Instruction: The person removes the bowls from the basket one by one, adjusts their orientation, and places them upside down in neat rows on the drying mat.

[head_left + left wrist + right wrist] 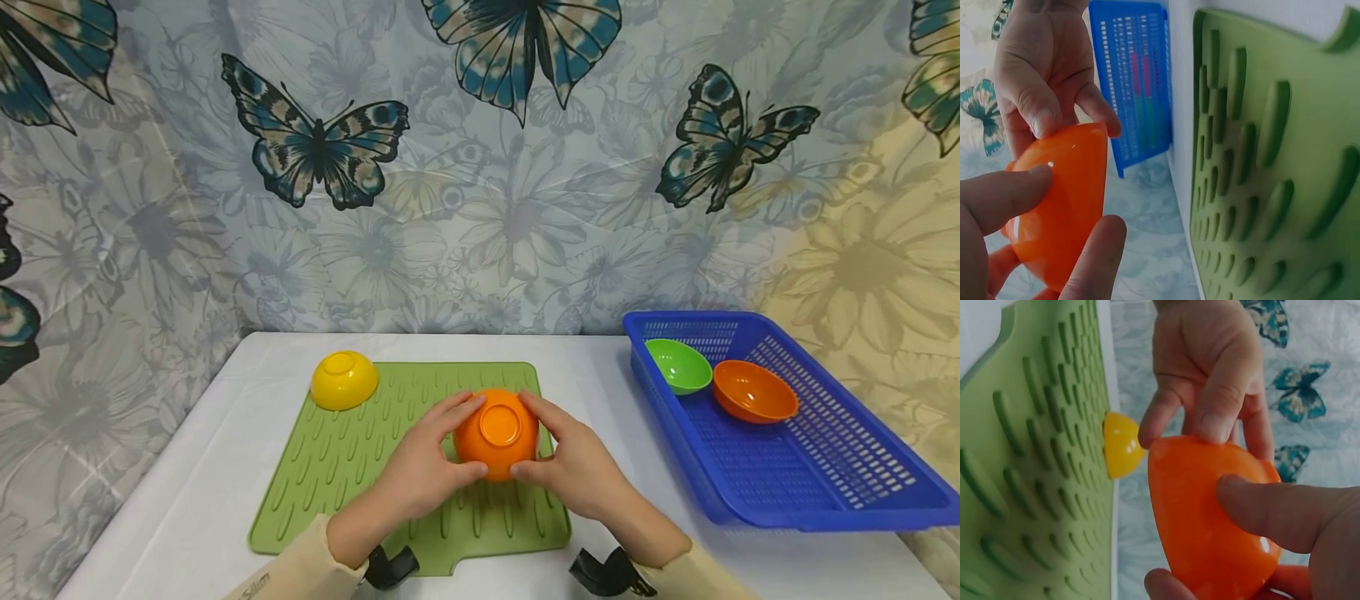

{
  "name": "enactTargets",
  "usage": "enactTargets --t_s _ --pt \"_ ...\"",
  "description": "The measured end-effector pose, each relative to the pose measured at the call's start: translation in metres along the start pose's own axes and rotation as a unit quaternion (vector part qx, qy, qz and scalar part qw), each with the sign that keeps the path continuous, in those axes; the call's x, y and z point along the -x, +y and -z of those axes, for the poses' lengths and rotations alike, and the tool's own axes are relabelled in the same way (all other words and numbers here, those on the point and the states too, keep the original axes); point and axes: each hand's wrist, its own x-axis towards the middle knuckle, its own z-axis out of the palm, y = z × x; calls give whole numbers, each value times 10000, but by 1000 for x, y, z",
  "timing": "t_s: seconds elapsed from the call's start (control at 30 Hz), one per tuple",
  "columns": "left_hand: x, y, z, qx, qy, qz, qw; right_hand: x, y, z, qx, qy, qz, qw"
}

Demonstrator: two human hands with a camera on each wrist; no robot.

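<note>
An orange bowl [487, 446] is held upside down above a green drying mat [360, 450], its round foot facing up. My left hand [427, 462] grips the bowl's left side, and my right hand [577, 458] grips its right side. Both wrist views show thumbs and fingertips pressed around the orange bowl [1066, 200], which hangs apart from the ridged mat [1029, 475]. At the mat's far left corner a yellow bowl [343, 392] rests upside down.
On the right of the white table [187, 467] stands a blue plastic basket [787, 483] with perforated walls. Inside it are a green bowl [682, 371] and another orange bowl [753, 396]. A butterfly-patterned cloth [517, 208] hangs behind the table.
</note>
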Motion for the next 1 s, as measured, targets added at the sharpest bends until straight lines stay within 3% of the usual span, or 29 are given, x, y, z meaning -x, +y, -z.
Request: enactTargets --t_s 0.17,0.37,0.6,1.0 --pt "-19 -3 1 -283 80 -81 9995 -17 8 6 130 -69 33 9999" --pt "-55 -6 7 -499 133 -143 9986 -49 16 18 20 -106 33 9999" --pt "-90 -16 8 -530 11 75 9986 -83 32 23 -304 -302 -247 9988" --pt "-125 -50 -18 -269 -245 546 9978 -115 81 8 -911 -526 -942 9900"
